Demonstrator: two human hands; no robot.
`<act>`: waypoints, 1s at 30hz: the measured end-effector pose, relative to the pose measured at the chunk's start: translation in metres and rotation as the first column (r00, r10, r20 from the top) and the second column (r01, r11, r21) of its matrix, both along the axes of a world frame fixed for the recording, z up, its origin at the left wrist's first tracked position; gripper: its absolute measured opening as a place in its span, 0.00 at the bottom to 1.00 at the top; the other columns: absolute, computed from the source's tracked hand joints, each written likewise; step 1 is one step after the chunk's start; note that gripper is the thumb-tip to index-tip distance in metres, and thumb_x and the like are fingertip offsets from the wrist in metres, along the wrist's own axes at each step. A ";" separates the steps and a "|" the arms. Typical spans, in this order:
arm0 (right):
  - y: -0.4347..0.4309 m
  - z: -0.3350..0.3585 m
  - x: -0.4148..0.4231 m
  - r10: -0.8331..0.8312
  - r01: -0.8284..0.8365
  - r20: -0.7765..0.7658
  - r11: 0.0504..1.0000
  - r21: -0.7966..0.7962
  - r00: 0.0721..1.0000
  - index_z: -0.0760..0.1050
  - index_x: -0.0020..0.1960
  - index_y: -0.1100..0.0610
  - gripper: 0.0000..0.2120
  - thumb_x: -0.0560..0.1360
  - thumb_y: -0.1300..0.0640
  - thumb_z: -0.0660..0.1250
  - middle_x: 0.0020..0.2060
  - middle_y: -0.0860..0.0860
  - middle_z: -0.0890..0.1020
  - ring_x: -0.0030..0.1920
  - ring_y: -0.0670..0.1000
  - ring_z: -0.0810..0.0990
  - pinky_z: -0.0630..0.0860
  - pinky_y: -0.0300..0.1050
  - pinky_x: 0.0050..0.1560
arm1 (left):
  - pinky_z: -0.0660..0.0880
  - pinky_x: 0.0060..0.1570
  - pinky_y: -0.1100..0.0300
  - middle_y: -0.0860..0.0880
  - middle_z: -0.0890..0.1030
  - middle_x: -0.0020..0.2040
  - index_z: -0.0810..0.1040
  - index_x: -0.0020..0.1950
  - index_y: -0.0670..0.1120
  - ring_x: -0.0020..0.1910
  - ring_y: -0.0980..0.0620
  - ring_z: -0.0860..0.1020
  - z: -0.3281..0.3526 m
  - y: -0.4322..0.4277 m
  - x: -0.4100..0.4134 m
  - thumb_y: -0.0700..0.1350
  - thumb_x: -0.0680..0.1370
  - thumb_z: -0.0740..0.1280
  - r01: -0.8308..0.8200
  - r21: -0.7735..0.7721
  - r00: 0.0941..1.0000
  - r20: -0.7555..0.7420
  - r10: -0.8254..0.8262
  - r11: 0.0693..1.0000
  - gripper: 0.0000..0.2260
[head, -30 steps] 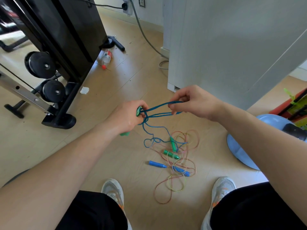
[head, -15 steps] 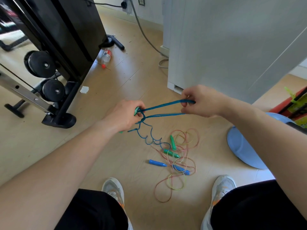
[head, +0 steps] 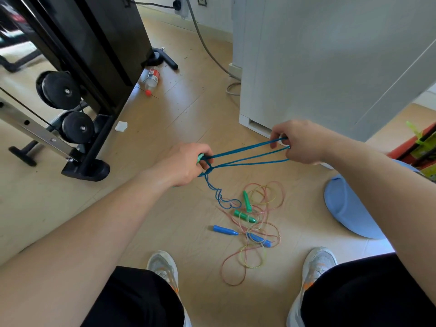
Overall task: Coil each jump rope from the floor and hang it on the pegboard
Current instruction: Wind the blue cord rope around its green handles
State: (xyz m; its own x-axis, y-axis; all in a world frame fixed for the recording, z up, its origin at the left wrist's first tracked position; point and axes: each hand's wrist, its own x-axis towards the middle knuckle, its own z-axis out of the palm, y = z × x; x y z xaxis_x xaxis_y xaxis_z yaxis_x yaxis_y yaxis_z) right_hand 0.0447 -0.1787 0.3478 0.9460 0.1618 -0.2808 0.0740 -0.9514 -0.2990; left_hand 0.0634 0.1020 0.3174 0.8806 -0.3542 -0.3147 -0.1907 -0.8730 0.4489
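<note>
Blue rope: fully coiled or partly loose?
Partly loose. The blue rope runs taut in loops between left hand and right hand; a kinked tail drops to the floor tangle.

Stretched rope [head: 247, 153]: teal-blue, plain. Floor [head: 165, 128]: pale wood planks. Loose cords [head: 256, 232]: pink and yellow, finely speckled. Green handles [head: 247, 201], two. Blue handles [head: 224, 230], two. Cabinet [head: 318, 55]: white-grey. Machine [head: 94, 43]: black. Dome [head: 349, 208]: light blue. Shoes [head: 162, 265]: grey-white, orange marks. Shorts [head: 141, 298]: black.

L hand [head: 181, 164] hides most of green handle [head: 200, 159].
</note>
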 end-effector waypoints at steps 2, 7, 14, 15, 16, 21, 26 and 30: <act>-0.003 -0.001 0.000 -0.001 0.001 -0.014 1.000 -0.004 1.000 0.78 0.51 0.48 0.21 0.69 0.70 0.60 0.36 0.45 0.72 0.38 0.46 0.72 0.67 0.41 0.35 | 0.80 0.50 0.52 0.64 0.84 0.42 0.78 0.45 0.60 0.47 0.55 0.82 -0.001 -0.002 0.000 0.40 0.69 0.62 0.009 -0.044 1.000 -0.027 -0.010 0.999 0.15; -0.011 -0.014 -0.001 -0.068 0.071 -0.062 0.996 0.056 0.996 0.78 0.60 0.49 0.21 0.72 0.67 0.63 0.44 0.49 0.80 0.44 0.52 0.77 0.74 0.44 0.45 | 0.80 0.53 0.50 0.56 0.86 0.39 0.80 0.44 0.56 0.48 0.51 0.83 0.000 -0.007 -0.004 0.33 0.72 0.64 -0.024 -0.211 0.994 -0.105 0.002 0.977 0.16; 0.026 -0.012 -0.008 -0.037 0.027 0.051 0.981 0.194 0.998 0.75 0.54 0.51 0.12 0.72 0.57 0.72 0.43 0.45 0.79 0.48 0.51 0.80 0.74 0.42 0.49 | 0.77 0.53 0.54 0.53 0.86 0.42 0.80 0.45 0.56 0.51 0.47 0.82 0.004 -0.026 -0.011 0.34 0.72 0.65 -0.041 -0.285 0.989 -0.147 -0.001 0.958 0.16; 0.038 -0.008 -0.012 -0.008 -0.013 0.082 0.969 0.247 0.997 0.75 0.48 0.50 0.08 0.71 0.57 0.72 0.39 0.43 0.79 0.44 0.50 0.80 0.75 0.43 0.47 | 0.76 0.54 0.54 0.52 0.86 0.43 0.80 0.45 0.56 0.52 0.47 0.81 0.003 -0.028 -0.011 0.33 0.72 0.66 -0.040 -0.292 0.990 -0.144 -0.003 0.956 0.16; 0.050 -0.004 -0.016 0.034 -0.059 0.096 0.960 0.273 0.995 0.75 0.44 0.49 0.06 0.71 0.57 0.71 0.37 0.42 0.79 0.42 0.48 0.80 0.75 0.43 0.45 | 0.76 0.55 0.55 0.51 0.86 0.45 0.80 0.46 0.56 0.52 0.47 0.81 0.003 -0.030 -0.011 0.34 0.72 0.67 -0.040 -0.293 0.991 -0.132 0.001 0.955 0.16; 0.073 -0.009 -0.030 0.190 -0.202 0.117 0.974 0.104 0.975 0.76 0.52 0.46 0.11 0.70 0.51 0.69 0.48 0.44 0.76 0.49 0.49 0.77 0.78 0.50 0.47 | 0.77 0.58 0.48 0.52 0.85 0.47 0.81 0.44 0.55 0.53 0.47 0.82 0.002 -0.031 -0.007 0.35 0.71 0.68 -0.038 -0.330 0.990 -0.139 -0.008 0.943 0.14; 0.072 -0.015 -0.029 0.212 -0.202 0.202 0.977 -0.068 0.956 0.76 0.54 0.45 0.08 0.75 0.49 0.67 0.51 0.46 0.73 0.50 0.53 0.78 0.76 0.49 0.42 | 0.78 0.58 0.51 0.53 0.85 0.46 0.82 0.48 0.53 0.53 0.50 0.82 0.004 -0.031 -0.009 0.34 0.73 0.68 -0.058 -0.359 0.989 -0.145 0.005 0.931 0.14; 0.069 -0.016 -0.026 0.237 -0.227 0.174 0.971 -0.076 0.956 0.79 0.50 0.46 0.05 0.78 0.47 0.66 0.51 0.47 0.75 0.50 0.54 0.78 0.76 0.50 0.44 | 0.76 0.54 0.55 0.51 0.85 0.47 0.81 0.49 0.56 0.48 0.50 0.80 0.002 -0.030 -0.007 0.36 0.74 0.70 -0.051 -0.336 0.995 -0.097 0.019 0.941 0.14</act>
